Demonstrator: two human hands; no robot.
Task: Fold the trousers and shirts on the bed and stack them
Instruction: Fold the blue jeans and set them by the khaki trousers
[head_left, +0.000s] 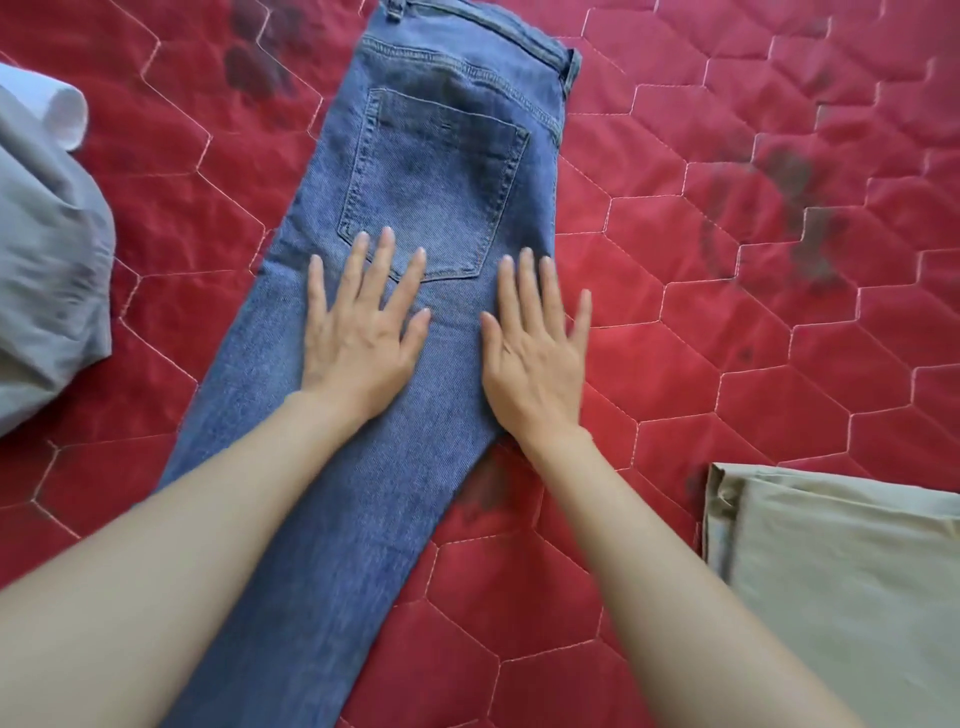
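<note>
Blue jeans (441, 171) lie folded lengthwise, one leg over the other, on the red quilted bedcover (727, 338), waistband at the far end and a back pocket facing up. My left hand (361, 327) rests flat on the denim just below the pocket, fingers spread. My right hand (537, 343) presses flat beside it near the jeans' right edge, little finger over the bedcover. Neither hand grips anything. The legs run toward me under my forearms and out of view.
A grey garment (47, 270) lies crumpled at the left edge with a bit of white cloth (65, 111) behind it. A folded beige garment (852, 587) sits at the lower right. Dark flower prints mark the bedcover.
</note>
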